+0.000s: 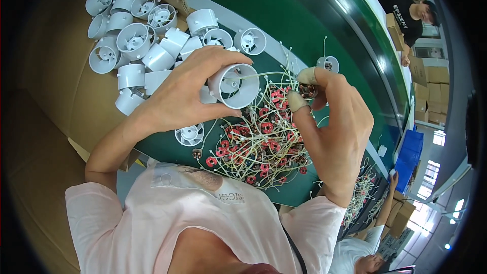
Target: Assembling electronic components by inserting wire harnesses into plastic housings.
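Observation:
My left hand [185, 89] holds a white round fan housing [242, 96] between thumb and fingers, its open end facing me. From inside the housing a pale wire [269, 73] stretches across to my right hand [337, 116]. That hand, with pale covers on thumb and index fingertip, pinches a small copper-wound motor coil [307, 90]. Below and between the hands lies a tangled heap of red-and-copper motor coils [266, 128] with pale wires. Close under my left hand sits another white fan housing [189, 135] with blades showing.
A cardboard box [83, 114] at the left borders many piled white housings [134, 40]. Beyond the green work surface [167, 147] runs a green conveyor belt [284, 5]. One housing [328, 64] stands past my right hand. Two other people are at the right, near a blue bin [408, 157].

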Demonstrator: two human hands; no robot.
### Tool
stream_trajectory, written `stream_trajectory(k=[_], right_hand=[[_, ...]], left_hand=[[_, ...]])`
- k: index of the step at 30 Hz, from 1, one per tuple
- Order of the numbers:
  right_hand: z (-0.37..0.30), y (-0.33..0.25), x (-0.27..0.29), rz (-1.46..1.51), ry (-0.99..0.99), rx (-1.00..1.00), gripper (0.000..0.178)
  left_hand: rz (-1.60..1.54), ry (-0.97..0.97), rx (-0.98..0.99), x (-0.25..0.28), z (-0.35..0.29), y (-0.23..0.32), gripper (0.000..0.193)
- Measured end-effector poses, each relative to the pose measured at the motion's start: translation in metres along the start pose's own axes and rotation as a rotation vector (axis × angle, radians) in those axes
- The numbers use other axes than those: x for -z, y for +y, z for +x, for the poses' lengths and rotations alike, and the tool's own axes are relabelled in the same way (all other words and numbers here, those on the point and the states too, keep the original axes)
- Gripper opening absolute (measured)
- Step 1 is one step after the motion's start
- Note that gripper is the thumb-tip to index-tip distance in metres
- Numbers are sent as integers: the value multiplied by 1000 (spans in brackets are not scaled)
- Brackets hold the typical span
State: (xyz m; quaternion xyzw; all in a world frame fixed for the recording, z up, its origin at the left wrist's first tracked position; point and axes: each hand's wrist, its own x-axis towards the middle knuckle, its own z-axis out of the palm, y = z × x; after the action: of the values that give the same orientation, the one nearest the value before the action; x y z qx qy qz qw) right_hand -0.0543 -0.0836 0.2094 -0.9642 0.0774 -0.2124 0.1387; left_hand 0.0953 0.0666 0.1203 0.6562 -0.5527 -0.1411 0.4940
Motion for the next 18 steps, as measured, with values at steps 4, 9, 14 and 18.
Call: stream_trajectory(k=[4,9,14,18], right_hand=[[2,-8,-19,178,-81,52,26],[2,-5,-41,201,-78,190,28],[-1,4,-51,165,94,252,32],[-7,7,-51,238,-2,129,34]], left_hand=[[-15,11,-26,-4,3,3,63],[-70,67,-15,-4,0,3,66],[-28,81,8,-1,-3,7,68],[0,61,15,-2,-5,7,69]])
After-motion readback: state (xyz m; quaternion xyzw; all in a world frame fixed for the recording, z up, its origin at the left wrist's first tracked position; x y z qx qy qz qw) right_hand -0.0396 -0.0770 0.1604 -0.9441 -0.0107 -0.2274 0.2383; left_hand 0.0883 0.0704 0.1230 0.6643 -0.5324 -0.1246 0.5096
